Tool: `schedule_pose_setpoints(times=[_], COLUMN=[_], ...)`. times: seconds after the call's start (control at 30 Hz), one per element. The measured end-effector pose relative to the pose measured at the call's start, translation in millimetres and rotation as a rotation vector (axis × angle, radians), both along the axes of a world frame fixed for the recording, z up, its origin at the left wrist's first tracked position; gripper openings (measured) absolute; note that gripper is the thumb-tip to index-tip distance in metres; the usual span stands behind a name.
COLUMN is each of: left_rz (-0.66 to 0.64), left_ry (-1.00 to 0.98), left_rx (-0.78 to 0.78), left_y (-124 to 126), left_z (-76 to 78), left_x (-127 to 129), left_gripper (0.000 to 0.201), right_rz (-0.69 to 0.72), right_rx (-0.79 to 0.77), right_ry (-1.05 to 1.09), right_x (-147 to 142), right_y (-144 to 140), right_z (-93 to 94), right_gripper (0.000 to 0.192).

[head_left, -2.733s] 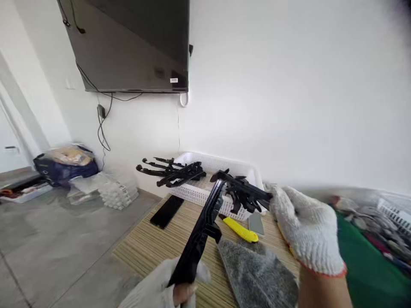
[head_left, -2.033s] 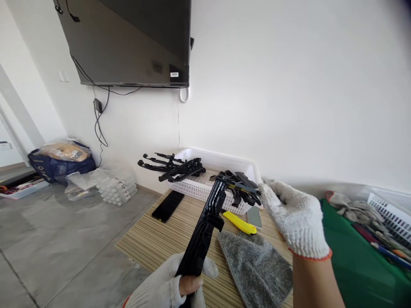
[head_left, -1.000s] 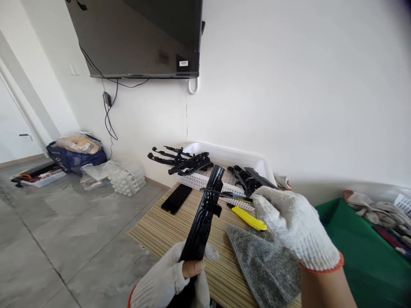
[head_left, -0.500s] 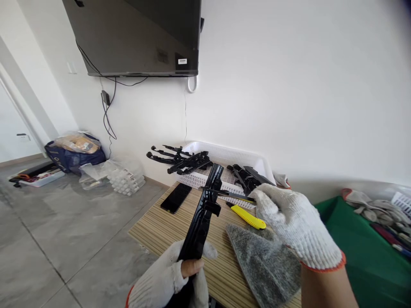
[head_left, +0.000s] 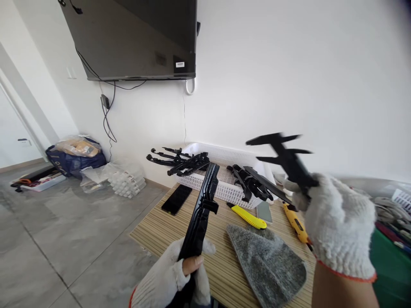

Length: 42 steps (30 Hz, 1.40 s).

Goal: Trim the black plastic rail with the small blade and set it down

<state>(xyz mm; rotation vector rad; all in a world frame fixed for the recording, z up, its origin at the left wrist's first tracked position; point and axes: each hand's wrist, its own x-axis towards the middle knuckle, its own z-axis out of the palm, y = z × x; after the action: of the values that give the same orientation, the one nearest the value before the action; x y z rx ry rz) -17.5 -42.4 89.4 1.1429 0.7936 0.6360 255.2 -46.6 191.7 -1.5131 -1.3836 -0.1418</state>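
My left hand, in a white knit glove with the thumb tip bare, grips a long black plastic part that tilts up and away over the table. A small tab juts from the part's right side. Raised at the right, my gloved right hand is closed around black calipers, their jaws pointing up and left. The calipers are apart from the plastic part and slightly blurred. Beneath and left of the right hand lie a grey cloth, a yellow utility knife and a yellow-handled tool.
A white plastic basket at the table's back holds several black parts, some poking over its rim. A phone lies on the wooden table. Green material is at right; a screen hangs on the wall.
My right hand has moved right and up, taking the calipers off the black plastic part and turning them upright. The left hand stays nearly still, gripping the part.
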Motion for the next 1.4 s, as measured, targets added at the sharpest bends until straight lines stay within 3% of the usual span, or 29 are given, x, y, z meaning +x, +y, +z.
schedule_pose_setpoints(times=[0.13, 0.2, 0.27, 0.37, 0.5, 0.6, 0.77, 0.93, 1.1, 1.23, 1.4], left_rz=[-0.028, -0.013, 0.0, 0.0, 0.071, 0.123, -0.131, -0.223, -0.103, -0.017, 0.042], left_ry=[0.034, 0.086, 0.107, 0.061, 0.073, 0.099, -0.185, -0.021, -0.011, -0.02, -0.028], left_rx=[0.034, 0.105, 0.151, 0.127, 0.136, 0.123, -0.04, 0.166, 0.173, 0.221, 0.188], left_y=[-3.1, -4.0, -4.6, -5.3, -6.9, -9.8, -12.4, -5.5, -0.9, 1.0, 1.5], left_z=[2.6, 4.9, 5.4, 0.6, -8.7, -10.0, -5.8, -4.7, -3.7, -10.9, -14.6], left_x=[7.2, 9.8, 11.0, 10.6, 8.3, 9.8, 17.7, 18.7, 18.0, 13.4, 5.4], left_gripper=[0.063, 0.054, 0.049, 0.052, 0.047, 0.044, 0.067, 0.058, 0.06, 0.064, 0.077], right_rz=[0.29, 0.428, 0.478, 0.472, 0.43, 0.37, 0.179, -0.088, -0.045, 0.04, -0.044], right_rx=[-0.077, -0.135, -0.172, -0.16, -0.013, 0.049, 0.018, -0.043, -0.102, -0.144, -0.205], right_ry=[0.036, -0.079, -0.194, -0.3, -0.471, -0.535, -0.488, -0.272, -0.109, -0.136, -0.139], right_x=[-28.4, -42.1, -47.5, -43.4, -41.2, -46.5, -38.0, -9.9, 1.1, 3.7, 5.5], right_y=[-5.5, -3.0, 1.3, 6.1, 6.1, 6.0, 10.9, 18.4, 16.1, 8.9, 9.5], right_z=[-2.2, -3.1, -3.8, -5.4, -6.8, -7.2, -7.7, -8.5, -4.2, 1.2, 5.1], right_gripper=[0.049, 0.052, 0.049, 0.024, 0.04, 0.04, 0.039, 0.04, 0.047, 0.054, 0.06])
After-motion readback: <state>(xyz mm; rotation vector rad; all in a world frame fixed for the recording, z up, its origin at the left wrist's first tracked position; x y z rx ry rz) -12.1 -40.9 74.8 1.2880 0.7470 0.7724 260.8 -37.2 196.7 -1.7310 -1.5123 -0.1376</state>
